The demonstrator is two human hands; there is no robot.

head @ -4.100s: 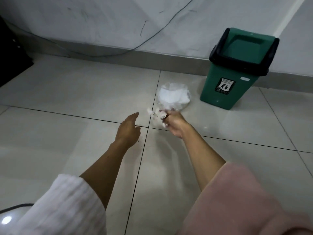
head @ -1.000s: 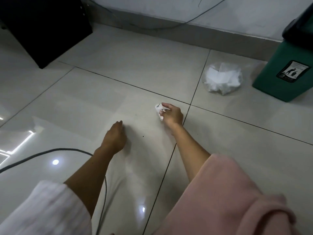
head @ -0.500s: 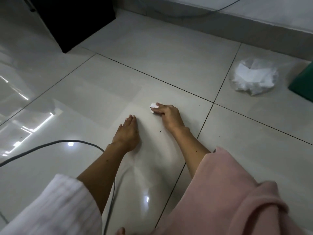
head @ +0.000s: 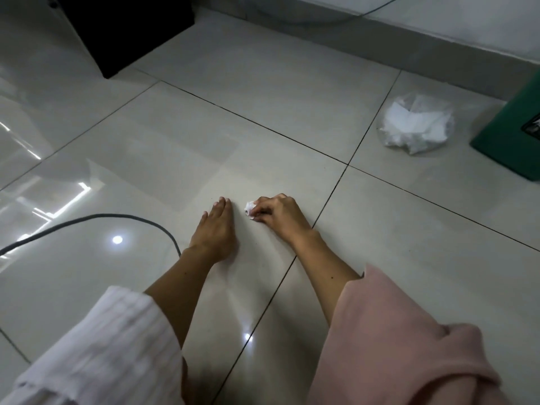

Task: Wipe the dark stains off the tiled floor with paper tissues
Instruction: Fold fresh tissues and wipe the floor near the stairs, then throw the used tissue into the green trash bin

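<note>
My right hand (head: 279, 214) pinches a small crumpled white tissue (head: 249, 209) and presses it onto the glossy pale floor tile (head: 175, 159). Most of the tissue is hidden under the curled fingers. My left hand (head: 214, 229) rests flat on the same tile just left of it, fingers straight and together, a short gap apart from the tissue. No dark stain is plainly visible around the hands. A clear plastic bag of white tissues (head: 416, 124) lies on the floor at the far right.
A green bin (head: 510, 133) stands at the right edge beside the tissue bag. A black cabinet (head: 122, 27) sits at the top left. A dark cable (head: 87, 220) curves across the floor left of my left wrist. A grey skirting (head: 380, 33) runs along the wall.
My right hand has slid the tissue toward me and leftward across the tile, closer to my left hand. The view has tilted further left, so the bin is mostly out of frame.
</note>
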